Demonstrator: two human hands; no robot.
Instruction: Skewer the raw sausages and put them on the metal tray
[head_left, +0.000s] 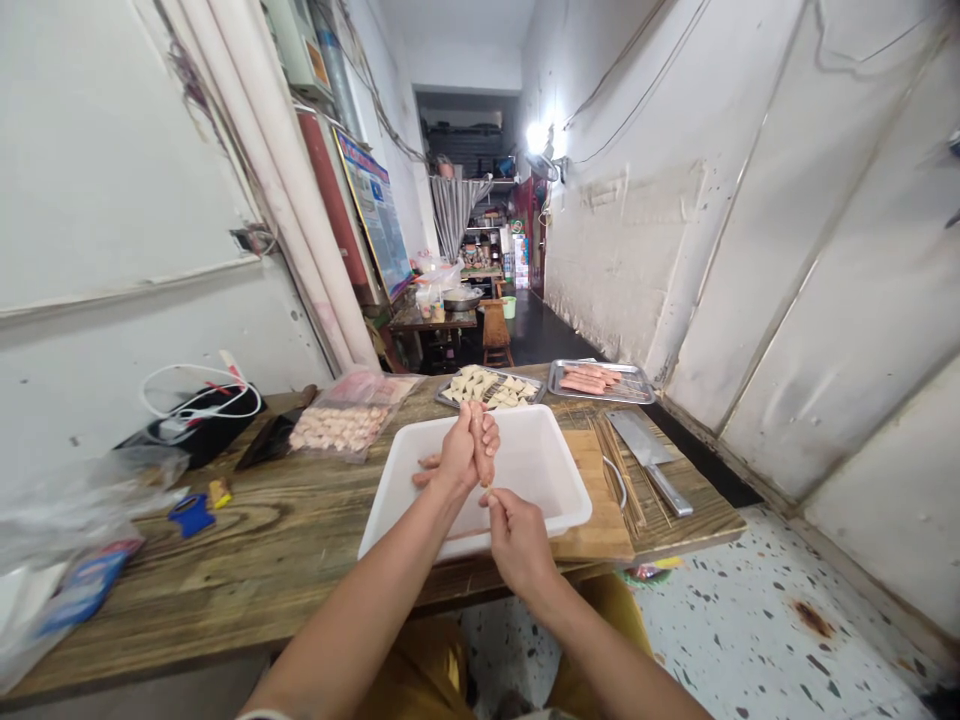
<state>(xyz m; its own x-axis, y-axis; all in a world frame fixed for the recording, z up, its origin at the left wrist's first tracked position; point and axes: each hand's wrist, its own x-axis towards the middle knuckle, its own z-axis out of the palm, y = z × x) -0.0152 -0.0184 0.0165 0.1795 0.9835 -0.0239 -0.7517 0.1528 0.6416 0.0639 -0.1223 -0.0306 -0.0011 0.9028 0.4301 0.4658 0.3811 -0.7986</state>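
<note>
The left hand (457,455) is curled narrow around one pink sausage (481,442), which stands upright in its fingers. The right hand (519,542) is nearly closed, its thumb and forefinger pinching one thin wooden skewer (487,492) whose tip meets the sausage's lower end. Both hands hover over a white plastic tray (574,490), inside its rim and not touching its floor, so the sausage is held just above the tray's middle.

The tray sits on a wooden desk (247,530), partly overlapping a wooden cutting board (592,500) on its right. Just beyond that board lie one cleaver (645,460) and a loose bundle of bamboo skewers (616,470), too many to count. Left of the tray is one clear bag of pink pieces (345,425).

Past the tray's far edge are two steel trays: one holds skewered pale pieces (487,388), too crowded to count, and the other (600,380) holds at least three sausages. Farther along the corridor, well beyond the tray, stand one wooden stool (495,330) and one green cup (509,307).
</note>
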